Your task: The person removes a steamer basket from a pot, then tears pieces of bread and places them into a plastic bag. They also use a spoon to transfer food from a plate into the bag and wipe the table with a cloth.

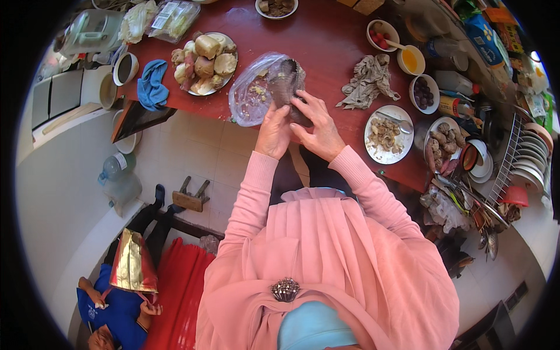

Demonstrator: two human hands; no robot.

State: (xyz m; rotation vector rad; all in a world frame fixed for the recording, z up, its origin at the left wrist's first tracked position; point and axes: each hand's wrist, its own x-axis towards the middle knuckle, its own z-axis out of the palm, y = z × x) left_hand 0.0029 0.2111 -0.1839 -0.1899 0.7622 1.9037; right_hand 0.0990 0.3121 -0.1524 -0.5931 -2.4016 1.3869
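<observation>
My left hand (pixel 274 131) grips the lower left side of a dark grey, scaly-textured object (pixel 282 83), whose exact kind I cannot tell. The fingers of my right hand (pixel 320 126) lie on its right side. It stands partly over a clear plastic bag (pixel 251 98) with yellowish crumbs inside, at the front edge of the red table (pixel 323 43). To the left, a white plate (pixel 212 92) is piled with peeled and partly peeled root vegetables (pixel 208 63). On the right lie a crumpled grey cloth (pixel 369 82) and a white plate (pixel 389 154) with scraps and a metal spoon (pixel 404 126).
A blue cloth (pixel 152 85) and a bowl of dark liquid (pixel 125 69) sit at the left. Bowls of red fruit (pixel 379 40), orange liquid (pixel 409 60) and dark grapes (pixel 423 94) line the right, near unpeeled tubers (pixel 446 142) and a dish rack (pixel 507 157). Another person (pixel 116 315) is at lower left beside a wooden stool (pixel 191 195).
</observation>
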